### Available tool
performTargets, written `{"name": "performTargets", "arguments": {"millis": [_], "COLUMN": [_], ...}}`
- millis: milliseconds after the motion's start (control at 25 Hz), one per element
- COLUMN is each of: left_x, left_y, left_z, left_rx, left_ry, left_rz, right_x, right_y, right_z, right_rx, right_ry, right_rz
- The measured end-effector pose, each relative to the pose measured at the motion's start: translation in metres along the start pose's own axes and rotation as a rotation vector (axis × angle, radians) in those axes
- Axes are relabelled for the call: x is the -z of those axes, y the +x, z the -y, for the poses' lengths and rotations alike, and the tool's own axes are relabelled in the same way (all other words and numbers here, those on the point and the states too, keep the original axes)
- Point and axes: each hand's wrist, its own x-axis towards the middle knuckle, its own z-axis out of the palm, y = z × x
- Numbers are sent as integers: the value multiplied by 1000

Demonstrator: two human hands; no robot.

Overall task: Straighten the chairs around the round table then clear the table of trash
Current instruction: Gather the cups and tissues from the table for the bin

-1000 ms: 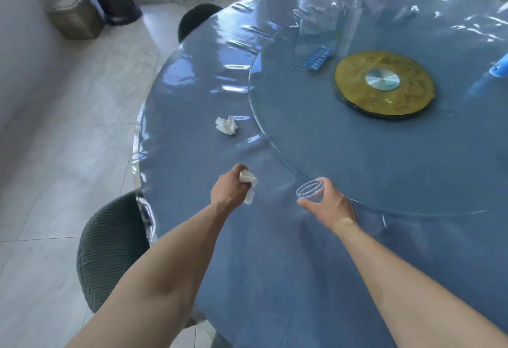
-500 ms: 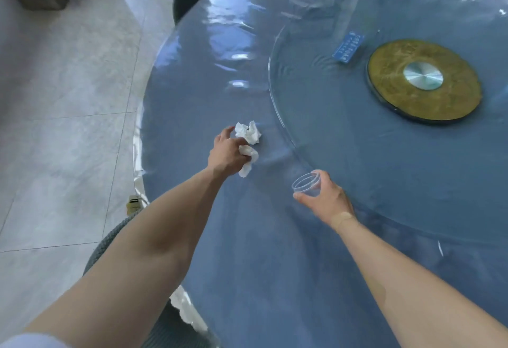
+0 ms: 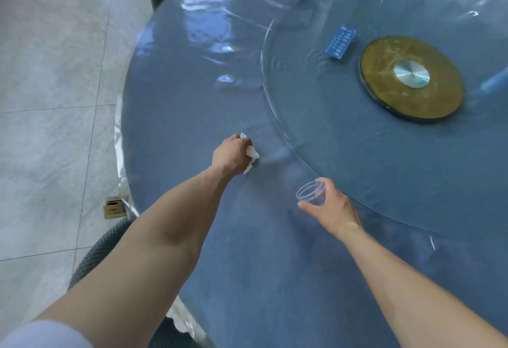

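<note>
The round blue tabletop carries a glass turntable with a gold hub. A dark chair stands at its near-left edge. The left hand has closed its grip over both crumpled tissues, the second having lain loose a moment ago. The right hand still grips the clear cup just above the tabletop.

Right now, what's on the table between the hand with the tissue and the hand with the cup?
Nothing: in the head view, only bare blue tablecloth separates the left hand from the right hand.
</note>
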Motion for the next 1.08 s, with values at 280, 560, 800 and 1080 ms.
{"name": "performTargets", "arguments": {"millis": [280,560,800,1080], "left_x": [-22,-26,-25,-7], "left_y": [-125,-246,-361,-476], "left_z": [-2,-10,4,85], "left_rx": [182,237,231,350], "left_ry": [-151,-354,-483,-565], "left_rz": [87,1,-189,-333], "right_x": [-8,7,-10,-67], "right_y": [-66,-160,-240,-311], "right_z": [11,-20,-33,21], "right_rx": [110,229,335,559], "right_ry": [-40,-40,-43,-152], "right_rz": [27,-44,-24,82]}}
